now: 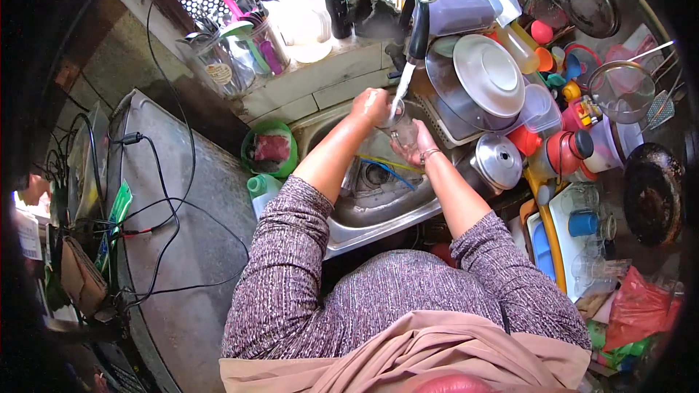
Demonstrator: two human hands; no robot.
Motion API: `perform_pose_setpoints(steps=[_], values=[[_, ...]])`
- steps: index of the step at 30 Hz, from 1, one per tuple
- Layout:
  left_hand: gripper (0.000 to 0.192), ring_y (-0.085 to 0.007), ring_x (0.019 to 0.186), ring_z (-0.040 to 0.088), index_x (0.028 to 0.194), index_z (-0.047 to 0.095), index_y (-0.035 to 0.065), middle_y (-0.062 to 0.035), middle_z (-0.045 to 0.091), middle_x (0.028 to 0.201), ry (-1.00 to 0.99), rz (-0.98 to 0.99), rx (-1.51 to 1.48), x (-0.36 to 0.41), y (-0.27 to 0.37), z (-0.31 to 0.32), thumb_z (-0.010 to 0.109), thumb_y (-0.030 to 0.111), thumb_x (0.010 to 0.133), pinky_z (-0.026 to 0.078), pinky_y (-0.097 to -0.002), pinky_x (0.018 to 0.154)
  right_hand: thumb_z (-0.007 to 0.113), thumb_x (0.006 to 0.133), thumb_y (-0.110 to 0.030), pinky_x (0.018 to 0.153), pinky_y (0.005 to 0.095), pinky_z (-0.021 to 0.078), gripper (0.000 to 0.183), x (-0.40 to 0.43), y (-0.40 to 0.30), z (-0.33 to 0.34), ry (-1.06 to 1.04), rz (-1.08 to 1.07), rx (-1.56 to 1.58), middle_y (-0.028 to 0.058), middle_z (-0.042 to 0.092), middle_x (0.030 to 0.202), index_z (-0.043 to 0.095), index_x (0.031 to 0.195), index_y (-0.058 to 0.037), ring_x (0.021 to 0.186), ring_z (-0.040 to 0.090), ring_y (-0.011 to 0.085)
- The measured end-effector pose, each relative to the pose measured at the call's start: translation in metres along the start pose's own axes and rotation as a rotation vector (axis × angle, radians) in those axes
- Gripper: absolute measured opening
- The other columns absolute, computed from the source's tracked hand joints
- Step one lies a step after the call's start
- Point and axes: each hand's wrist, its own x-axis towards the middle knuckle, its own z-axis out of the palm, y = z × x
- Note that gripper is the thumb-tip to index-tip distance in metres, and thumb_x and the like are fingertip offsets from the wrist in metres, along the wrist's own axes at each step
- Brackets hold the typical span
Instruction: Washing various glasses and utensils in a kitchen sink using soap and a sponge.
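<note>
Water runs from a black-handled faucet (419, 33) onto a clear drinking glass (403, 130) above the stainless steel sink (349, 226). My right hand (410, 144) holds the glass from the right side. At its rim, under the stream, is my left hand (372, 107), with what looks like white foam on it; whether its fingers grip the glass is unclear. Below the hands, a blue strip (396, 173) and a yellow one lie by the sink drain (377, 173). Left of the sink stands a green bowl (291, 144) with a reddish sponge (272, 147) in it.
Right of the sink stand a dish rack (439, 123) with white plates (489, 73) and a lidded metal pot (498, 161). Containers of utensils (226, 65) line the ledge. A jug with a green cap (265, 188) is at the sink's left, beside a grey surface (191, 251) with cables.
</note>
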Motion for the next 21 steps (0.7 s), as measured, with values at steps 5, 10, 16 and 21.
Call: perform_pose_setpoints(steps=[5,10,16,21], values=[[0.008,-0.0283,0.073,0.061,0.078,0.064,0.0135,-0.0082,0.059,0.071,0.247,0.609,0.045,0.008,0.000,0.008,0.059,0.016,0.073,0.049,-0.0380,0.065,0.040,0.087,-0.039,0.056,0.0324,0.0541,0.031,0.011,0.011,0.001,-0.205,-0.504,-0.492,0.0004,0.057,0.087,0.054,0.093,-0.0119,0.072,0.058,0.0173],[0.031,-0.0217,0.062,0.064,0.079,0.066,0.0041,-0.0113,0.064,0.070,-0.110,-0.468,-0.465,0.002,-0.057,0.051,0.062,0.034,0.081,0.053,-0.0326,0.057,0.048,0.082,-0.053,0.045,0.0317,0.0526,0.051,-0.005,0.000,0.014,0.185,-0.222,-0.113,0.0091,0.060,0.087,0.054,0.106,-0.0079,0.058,0.059,0.0239],[0.077,-0.0339,0.097,0.058,0.120,0.045,0.0038,-0.0192,0.055,0.111,-0.131,-0.934,-1.909,-0.056,-0.077,0.151,0.061,0.063,0.073,0.053,-0.0429,0.076,0.063,0.078,-0.043,0.075,0.0415,0.0457,0.055,-0.043,-0.011,0.054,0.571,-1.517,-1.205,0.0234,0.055,0.090,0.052,0.112,-0.0015,0.087,0.056,0.0361],[0.073,-0.0345,0.127,0.032,0.127,0.041,0.0085,-0.0170,0.042,0.131,-0.037,-0.708,-2.279,-0.068,-0.050,0.115,0.054,0.061,0.079,0.036,-0.0518,0.094,0.064,0.080,-0.036,0.076,0.0404,0.0464,0.047,-0.050,-0.007,0.061,0.492,-1.401,-1.155,0.0198,0.053,0.099,0.052,0.113,-0.0055,0.090,0.054,0.0324]])
